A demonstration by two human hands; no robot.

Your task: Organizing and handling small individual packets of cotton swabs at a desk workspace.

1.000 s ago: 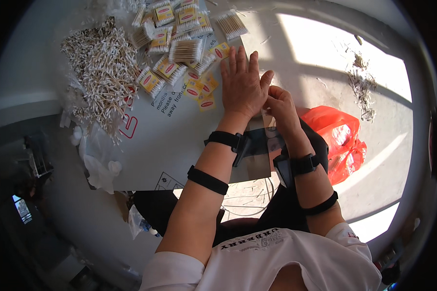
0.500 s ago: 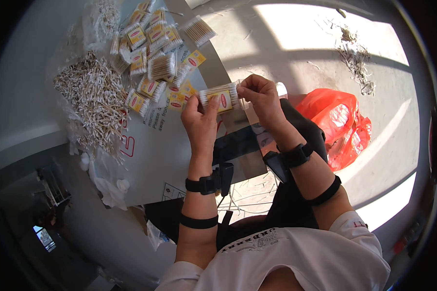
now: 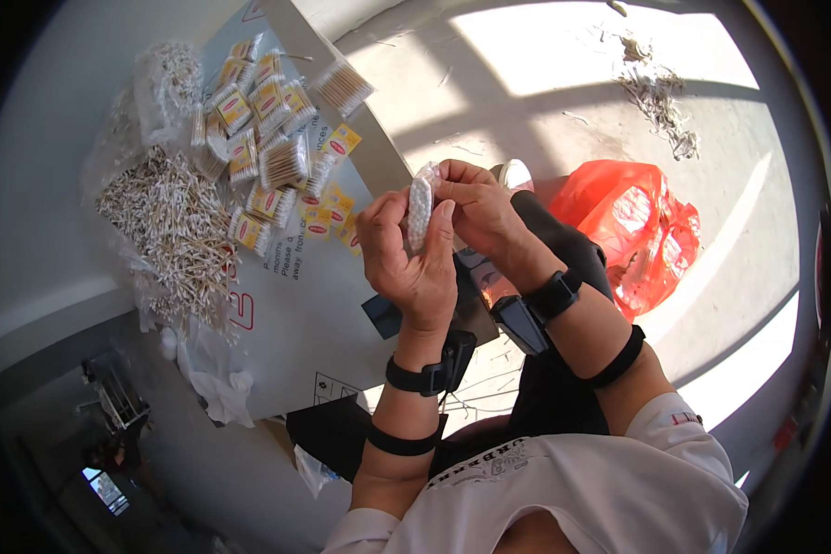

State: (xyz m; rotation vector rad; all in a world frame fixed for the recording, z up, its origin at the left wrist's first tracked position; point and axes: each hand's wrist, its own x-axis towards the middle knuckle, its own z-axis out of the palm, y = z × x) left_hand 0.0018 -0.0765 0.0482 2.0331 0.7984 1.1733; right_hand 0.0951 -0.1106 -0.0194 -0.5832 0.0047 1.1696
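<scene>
A clear packet of cotton swabs [image 3: 419, 214] is held up between my hands, its white cotton tips facing me. My left hand [image 3: 410, 258] grips it from the left and below, with the thumb along its near side. At the packet's upper right edge, the fingers of my right hand [image 3: 476, 201] are pinched on the clear wrapping. Left of my hands, several filled swab packets [image 3: 270, 103] with yellow labels lie piled on the table. Loose yellow label cards [image 3: 334, 214] lie between that pile and my left hand.
A big heap of loose cotton swabs [image 3: 168, 226] spreads over clear plastic on the left of the grey-white table [image 3: 295, 314]. Right of my legs, a red plastic bag [image 3: 623, 222] sits on the floor. Scraps [image 3: 656, 92] lie farther off in sunlight.
The packet has turned from its labelled broad side to its tip end. My left hand has moved right and slightly down, closer to my right hand; the whole view has shifted a little.
</scene>
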